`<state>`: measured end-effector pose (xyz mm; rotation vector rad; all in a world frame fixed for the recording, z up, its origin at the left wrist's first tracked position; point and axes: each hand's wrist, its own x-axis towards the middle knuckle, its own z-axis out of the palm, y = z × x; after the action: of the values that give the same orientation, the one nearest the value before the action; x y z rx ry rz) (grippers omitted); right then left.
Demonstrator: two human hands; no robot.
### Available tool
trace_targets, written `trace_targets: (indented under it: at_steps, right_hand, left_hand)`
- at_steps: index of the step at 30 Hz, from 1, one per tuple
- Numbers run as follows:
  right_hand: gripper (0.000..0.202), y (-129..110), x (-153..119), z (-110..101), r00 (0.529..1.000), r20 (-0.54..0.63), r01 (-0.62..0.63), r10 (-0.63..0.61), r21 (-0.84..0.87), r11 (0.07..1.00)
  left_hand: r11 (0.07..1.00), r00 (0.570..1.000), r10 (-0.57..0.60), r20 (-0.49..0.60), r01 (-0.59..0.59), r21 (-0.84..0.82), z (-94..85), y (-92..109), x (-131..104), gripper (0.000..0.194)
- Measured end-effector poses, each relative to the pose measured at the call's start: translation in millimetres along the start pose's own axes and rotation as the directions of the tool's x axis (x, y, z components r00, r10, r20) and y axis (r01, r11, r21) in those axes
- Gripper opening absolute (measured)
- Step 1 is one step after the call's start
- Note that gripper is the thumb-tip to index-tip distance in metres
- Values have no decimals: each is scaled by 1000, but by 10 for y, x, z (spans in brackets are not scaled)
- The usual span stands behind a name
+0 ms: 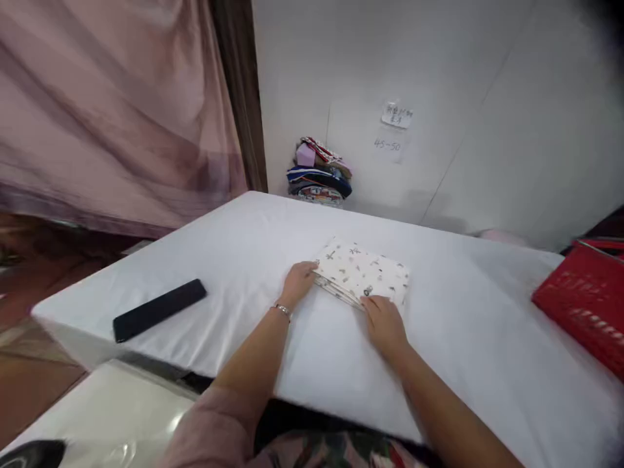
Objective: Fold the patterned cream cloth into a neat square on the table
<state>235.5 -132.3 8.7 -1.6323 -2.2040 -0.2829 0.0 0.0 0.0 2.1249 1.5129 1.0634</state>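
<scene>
Both of my hands rest on the folded white cloth with small dark printed figures [363,272], which lies near the middle of the white-covered table [468,325]. My left hand [298,281] is loosely open, fingers curled against the left edge of the cloth where its layered folds show, and a thin metal bracelet [283,309] sits on that wrist. My right hand [384,322] lies flat and open, palm down, fingertips pressing on the near right corner of the cloth. Neither hand grips anything; each only touches the fabric. Toward the table's left edge, well apart from the cloth, I see a long flat black device [158,309] lying at a slant. A red plastic basket [585,302] sits at the right edge, partly cut off by the frame. At the far edge, against the pale wall, stands a small stack of folded multicoloured fabrics [319,172], with paper notes [396,116] stuck on the wall above and to the right of it. A pink curtain [112,104] hangs beyond the far left corner. Nothing lies between my hands and the cloth.
</scene>
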Motion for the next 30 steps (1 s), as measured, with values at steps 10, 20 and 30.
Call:
trace_targets:
  at_steps: [10, 20, 30]
  right_hand:
    - [31, 4, 17, -9, 999, -14, -27, 29, 89, 996]
    - [25, 55, 26, -58, 993, -101, -31, 62, 289, 957]
    - [18, 134, -10, -78, 979, -144, -74, 141, 394, 916]
  left_hand:
    - [890, 894, 444, 57, -448, 84, 89, 709, -296, 26]
    - [868, 843, 494, 213, -493, -62, 292, 821, -318, 20]
    - [878, 863, 477, 169, -477, -44, 312, 1025, -309, 19]
